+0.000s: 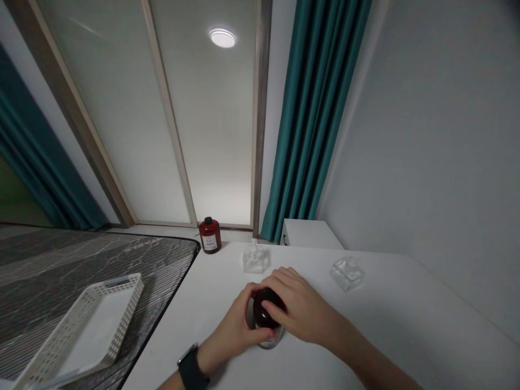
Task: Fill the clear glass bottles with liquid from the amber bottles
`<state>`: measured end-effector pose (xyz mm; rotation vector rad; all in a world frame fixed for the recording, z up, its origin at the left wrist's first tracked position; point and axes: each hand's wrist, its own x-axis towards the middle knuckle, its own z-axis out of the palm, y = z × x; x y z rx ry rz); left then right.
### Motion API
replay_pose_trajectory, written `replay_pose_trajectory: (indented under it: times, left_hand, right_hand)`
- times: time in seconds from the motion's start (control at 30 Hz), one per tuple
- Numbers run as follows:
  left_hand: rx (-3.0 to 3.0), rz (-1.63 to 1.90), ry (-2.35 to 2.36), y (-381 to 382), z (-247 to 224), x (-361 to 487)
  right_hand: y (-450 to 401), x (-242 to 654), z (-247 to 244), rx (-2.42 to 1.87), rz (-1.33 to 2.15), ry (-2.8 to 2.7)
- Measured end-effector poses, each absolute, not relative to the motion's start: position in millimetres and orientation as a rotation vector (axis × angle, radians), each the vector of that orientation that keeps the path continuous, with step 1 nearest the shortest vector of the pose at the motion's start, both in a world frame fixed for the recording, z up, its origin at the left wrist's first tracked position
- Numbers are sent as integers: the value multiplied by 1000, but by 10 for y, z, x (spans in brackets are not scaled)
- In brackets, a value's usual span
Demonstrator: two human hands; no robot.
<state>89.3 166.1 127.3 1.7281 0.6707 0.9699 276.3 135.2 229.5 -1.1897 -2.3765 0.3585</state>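
Observation:
Both my hands close around a clear jar (271, 342) with a dark brown, glossy, rounded top (268, 307), near the middle of the white table. My left hand (238, 331) wraps the jar from the left, its thumb across the front near the base. From the right, my right hand (300, 307) grips the dark top, thumb in front and fingers over the far side. My fingers hide much of the jar. Beyond them stands a clear, square bottle (255, 260) with a narrow neck. A clear, faceted object (347, 273) lies farther right.
A dark red bottle (210, 238) with a black cap and white label stands at the table's far left corner. Left of the white table (179, 325), a white perforated basket (122, 319) rests on a grey patterned surface (162, 252). Behind is a white cabinet (311, 233).

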Motion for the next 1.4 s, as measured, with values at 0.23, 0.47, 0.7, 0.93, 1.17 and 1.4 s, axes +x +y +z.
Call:
replay_pose_trajectory:
  times: [0.23,0.47,0.7,0.93,1.17,1.4]
  left_hand:
    - [1714,973,696,1655,1319,908]
    - [1693,969,688,1662,1289,893]
    - [1705,960,709,1652,1313,898]
    - [1705,952,787,1664,1309,874]
    - [1710,977,894,1681,1386,865]
    - [1760,995,893,1736,1315,828]
  right_hand:
    - [1313,2763,2324,-1112,365,-2331]
    - [1333,2814,2308,-1070,395,-2376]
    - [1283,2905,2328,-894,668,-2112]
    - [1407,3073,1950,-999,606,-1755]
    - [1575,3434,1222,-1323,679,-1591]
    - [1728,3635,905,-1515,384,-1725]
